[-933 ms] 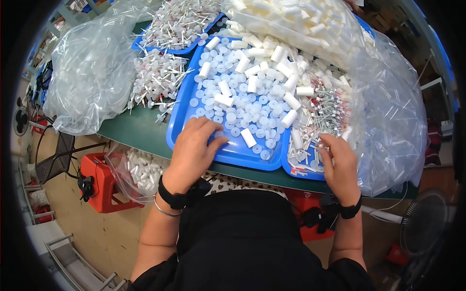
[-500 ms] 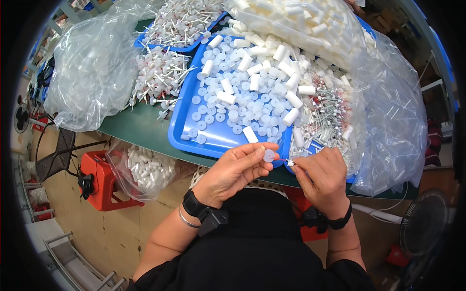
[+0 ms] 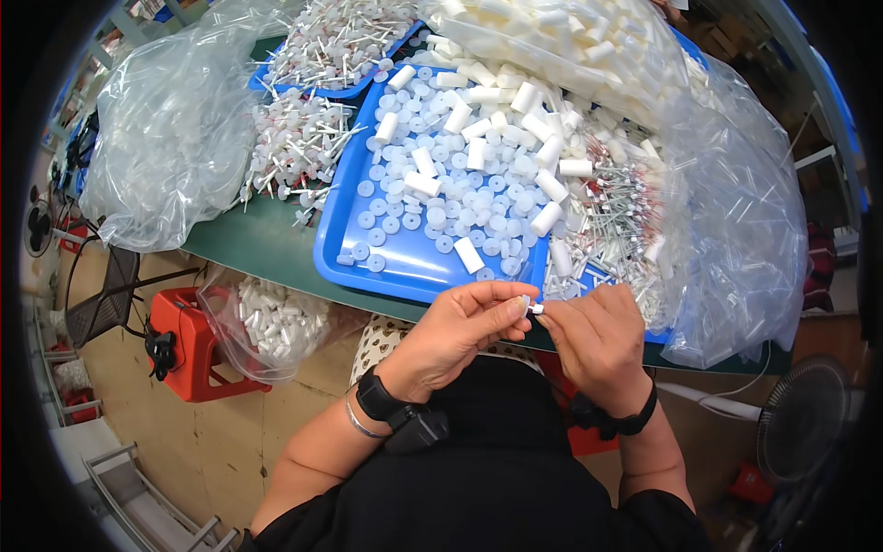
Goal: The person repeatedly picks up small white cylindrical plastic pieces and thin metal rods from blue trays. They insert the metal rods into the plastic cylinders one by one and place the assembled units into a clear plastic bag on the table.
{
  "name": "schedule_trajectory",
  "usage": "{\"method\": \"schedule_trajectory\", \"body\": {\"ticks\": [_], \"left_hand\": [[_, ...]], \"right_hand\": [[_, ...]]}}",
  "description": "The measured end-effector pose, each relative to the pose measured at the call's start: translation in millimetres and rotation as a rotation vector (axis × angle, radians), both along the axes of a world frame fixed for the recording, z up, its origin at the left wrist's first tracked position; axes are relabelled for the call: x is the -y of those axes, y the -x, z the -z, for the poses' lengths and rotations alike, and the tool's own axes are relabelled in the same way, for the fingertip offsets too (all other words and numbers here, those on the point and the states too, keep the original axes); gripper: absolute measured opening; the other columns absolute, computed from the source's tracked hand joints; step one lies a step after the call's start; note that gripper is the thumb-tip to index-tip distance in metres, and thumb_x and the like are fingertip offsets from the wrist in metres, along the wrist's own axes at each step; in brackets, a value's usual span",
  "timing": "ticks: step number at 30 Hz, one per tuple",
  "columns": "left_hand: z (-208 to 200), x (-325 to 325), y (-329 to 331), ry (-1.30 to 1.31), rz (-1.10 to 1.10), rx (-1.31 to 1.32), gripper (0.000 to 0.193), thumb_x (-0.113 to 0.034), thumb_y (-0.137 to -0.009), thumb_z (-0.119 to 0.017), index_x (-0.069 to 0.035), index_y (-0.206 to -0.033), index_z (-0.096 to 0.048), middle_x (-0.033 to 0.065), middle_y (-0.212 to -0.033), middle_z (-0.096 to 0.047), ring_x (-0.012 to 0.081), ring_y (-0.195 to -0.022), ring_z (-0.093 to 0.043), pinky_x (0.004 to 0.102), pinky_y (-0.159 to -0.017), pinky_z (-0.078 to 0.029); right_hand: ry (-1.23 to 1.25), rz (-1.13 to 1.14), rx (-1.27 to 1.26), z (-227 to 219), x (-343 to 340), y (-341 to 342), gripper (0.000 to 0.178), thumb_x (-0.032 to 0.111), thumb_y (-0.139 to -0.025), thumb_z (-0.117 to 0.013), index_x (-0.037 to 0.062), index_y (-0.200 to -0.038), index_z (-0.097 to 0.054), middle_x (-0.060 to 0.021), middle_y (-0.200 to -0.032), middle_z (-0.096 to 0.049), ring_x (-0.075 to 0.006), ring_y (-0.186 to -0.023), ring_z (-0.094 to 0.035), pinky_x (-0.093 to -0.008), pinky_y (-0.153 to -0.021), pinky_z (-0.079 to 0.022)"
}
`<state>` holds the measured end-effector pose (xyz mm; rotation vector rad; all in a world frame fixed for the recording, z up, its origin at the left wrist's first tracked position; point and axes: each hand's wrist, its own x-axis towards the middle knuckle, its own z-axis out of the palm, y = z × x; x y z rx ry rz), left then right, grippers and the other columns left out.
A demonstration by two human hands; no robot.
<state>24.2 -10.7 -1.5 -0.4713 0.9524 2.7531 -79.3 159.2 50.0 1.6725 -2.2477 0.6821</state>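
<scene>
Two bare hands meet low over the near edge of the green worktop (image 3: 267,241), just in front of a large blue tray (image 3: 416,268). The left hand (image 3: 455,324) has its grip clamped on a translucent disc (image 3: 526,300), pinched between thumb and forefinger, with the other fingers curled beneath. The right hand (image 3: 598,336) comes in from the other side, its grip closed on a small white piece (image 3: 538,310) that sits right beside the disc; whether the two parts are touching or joined is too small to tell. Behind the hands, the large tray carries many loose discs (image 3: 437,218) spread in a thick layer, with white cylinders (image 3: 469,255) lying on and among them. Right of it, a second tray (image 3: 657,337) holds a tangle of thin pins with red strands (image 3: 618,210), partly covered by a clear plastic bag (image 3: 736,212). A bulging bag of more white cylinders (image 3: 570,48) lies at the back. To the left, disc-and-stem pieces (image 3: 296,147) are heaped on the worktop, next to a crumpled clear bag (image 3: 166,156). Below on the left stands a red stool (image 3: 179,345), and a fan (image 3: 805,423) shows at lower right
</scene>
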Motion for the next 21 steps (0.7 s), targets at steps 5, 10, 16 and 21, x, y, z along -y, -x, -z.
{"method": "schedule_trajectory", "body": {"ticks": [5,10,16,21], "left_hand": [[13.2,-13.0,1.0,-0.049,-0.035,-0.016,0.034,-0.017,-0.096,-0.060,0.001,-0.125,-0.058,0.0034,-0.091,-0.064,0.0107,-0.080,-0.061,0.0227,-0.075,-0.051],[7.2,-18.2,4.2,-0.023,-0.032,0.001,0.035,-0.020,-0.097,-0.058,0.002,-0.125,-0.057,0.0015,-0.084,-0.061,0.0092,-0.074,-0.058,0.0219,-0.069,-0.049],[5.6,-18.0,6.8,0.048,-0.033,0.042,0.034,-0.020,-0.097,-0.058,0.002,-0.124,-0.057,0.0015,-0.082,-0.061,0.0081,-0.071,-0.057,0.0219,-0.065,-0.049],[4.4,-10.7,7.8,0.047,-0.188,0.013,0.033,-0.023,-0.097,-0.059,0.002,-0.119,-0.058,0.0020,-0.084,-0.060,0.0083,-0.070,-0.056,0.0216,-0.062,-0.048]], "right_hand": [[0.105,0.184,0.868,12.4,1.5,-14.4,0.004,0.002,-0.084,-0.065,0.0009,-0.085,-0.062,-0.0085,-0.065,-0.058,-0.0249,-0.056,-0.056,-0.0345,-0.052,-0.043],[0.181,0.182,0.767,20.3,4.8,-16.8,0.003,0.001,-0.086,-0.063,-0.0003,-0.084,-0.061,-0.0115,-0.066,-0.060,-0.0258,-0.057,-0.059,-0.0341,-0.052,-0.044],[0.102,0.177,0.558,24.3,-0.7,-16.7,0.003,0.003,-0.087,-0.064,0.0000,-0.087,-0.063,-0.0114,-0.071,-0.064,-0.0257,-0.062,-0.063,-0.0334,-0.055,-0.047],[0.095,0.348,0.799,20.2,-12.2,11.5,0.009,0.008,-0.090,-0.061,0.0015,-0.093,-0.066,-0.0117,-0.081,-0.068,-0.0268,-0.073,-0.067,-0.0348,-0.064,-0.051]]}}
